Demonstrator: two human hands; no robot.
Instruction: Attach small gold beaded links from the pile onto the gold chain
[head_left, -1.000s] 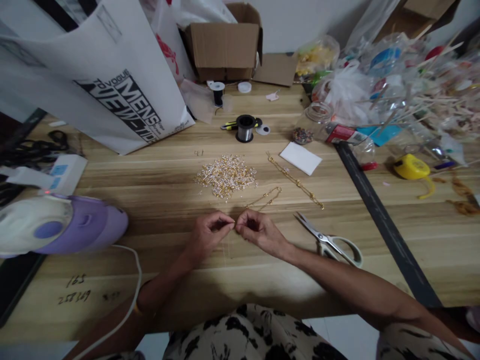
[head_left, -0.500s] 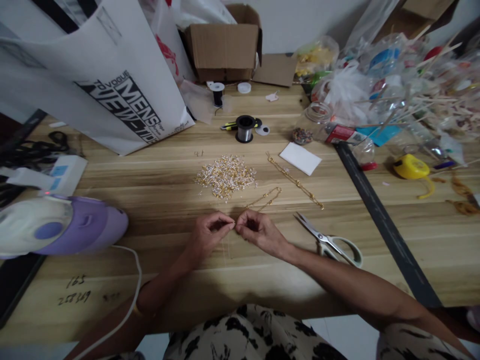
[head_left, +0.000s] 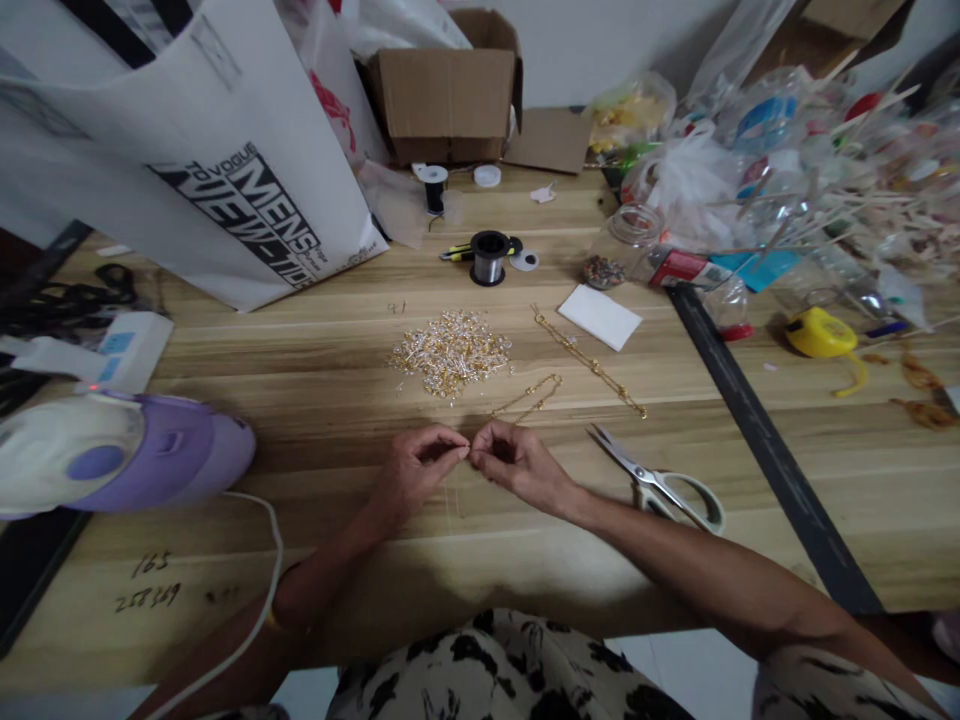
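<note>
My left hand [head_left: 416, 472] and my right hand [head_left: 523, 470] meet fingertip to fingertip over the table, both closed in a pinch. A thin, pale strand [head_left: 453, 500] hangs below my left fingertips; whether it is thread or wire is hard to tell. From behind my right fingers a gold beaded chain [head_left: 551, 386] runs out in a loop on the wood. What sits right between the fingertips is too small to make out. Just beyond the hands lies a pile of gold and clear beads [head_left: 454, 350]. Another gold beaded chain [head_left: 589, 362] rests farther right.
Scissors [head_left: 652, 480] lie beside my right forearm, points toward the beads. A wire spool [head_left: 489, 258] and a white card [head_left: 600, 317] are farther back. A long dark ruler [head_left: 765, 440] and a yellow tape measure [head_left: 821, 332] lie right; a purple appliance [head_left: 187, 440] stands left, its cord crossing my left forearm.
Almost nothing differs. Both hands keep the same pinch in the same spot, and the view has shifted very slightly.
</note>
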